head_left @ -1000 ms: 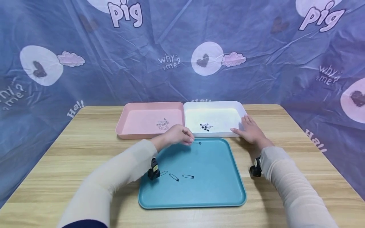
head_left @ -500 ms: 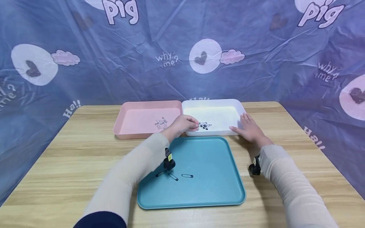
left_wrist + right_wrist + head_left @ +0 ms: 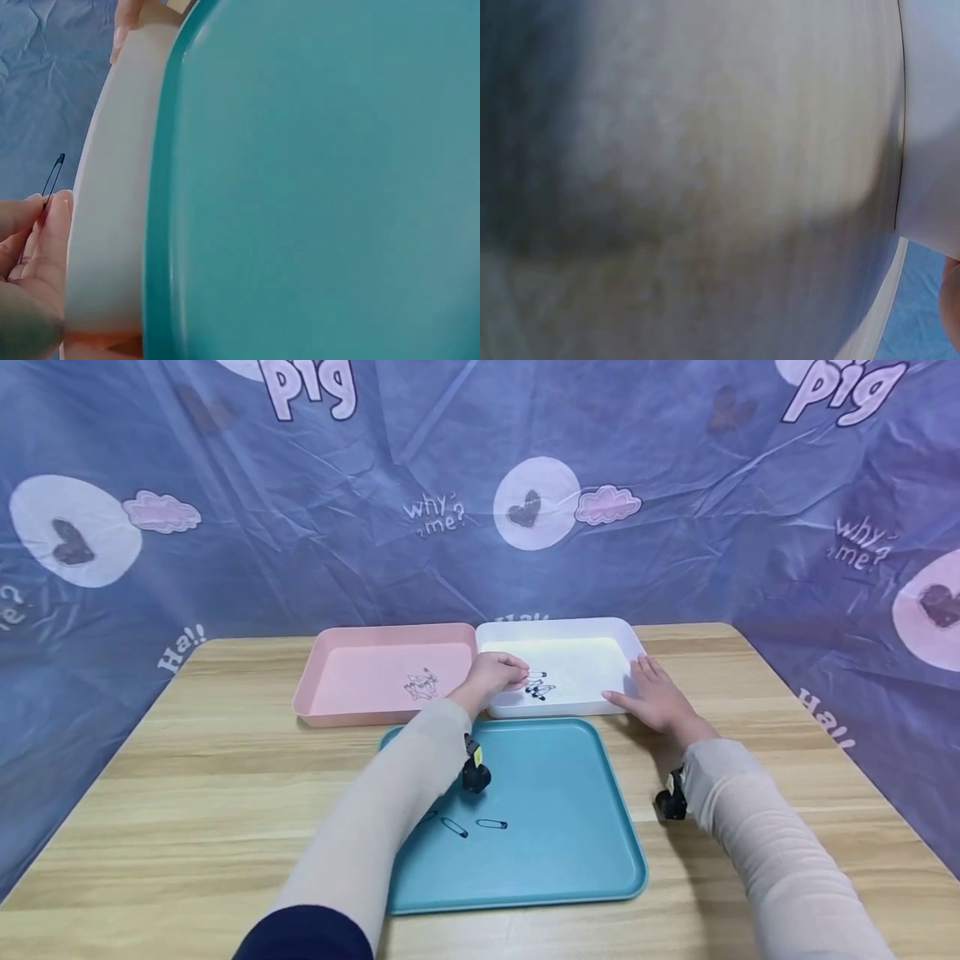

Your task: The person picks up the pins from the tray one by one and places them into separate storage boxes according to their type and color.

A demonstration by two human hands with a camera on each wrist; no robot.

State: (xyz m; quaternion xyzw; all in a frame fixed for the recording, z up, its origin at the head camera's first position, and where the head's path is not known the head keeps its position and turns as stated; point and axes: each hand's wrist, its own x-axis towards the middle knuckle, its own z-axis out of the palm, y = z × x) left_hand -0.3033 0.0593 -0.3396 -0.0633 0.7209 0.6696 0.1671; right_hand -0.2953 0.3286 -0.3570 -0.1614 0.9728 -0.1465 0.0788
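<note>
My left hand [image 3: 497, 675] is over the left part of the white tray [image 3: 592, 706], pinching a black-headed safety pin [image 3: 52, 175] between thumb and fingers. In the left wrist view the pin's head points up, away from the fingertips. Close beside it on the tray floor lies a small pile of black-headed safety pins [image 3: 538, 690]. My right hand [image 3: 654, 697] rests with spread, straight fingers on the white tray's right front corner. On the teal tray [image 3: 555, 860] lie a few more safety pins [image 3: 491, 824], one partly behind the left sleeve.
A pink tray [image 3: 360, 681] with a pile of silvery safety pins [image 3: 422, 684] adjoins the white tray on the left. All trays stand on a wooden table [image 3: 187, 793]. A patterned blue cloth [image 3: 337, 552] hangs behind.
My left hand has carried the safety pin from the teal tray's far edge forward and right, over the white tray. My right hand has stayed on the white tray's corner.
</note>
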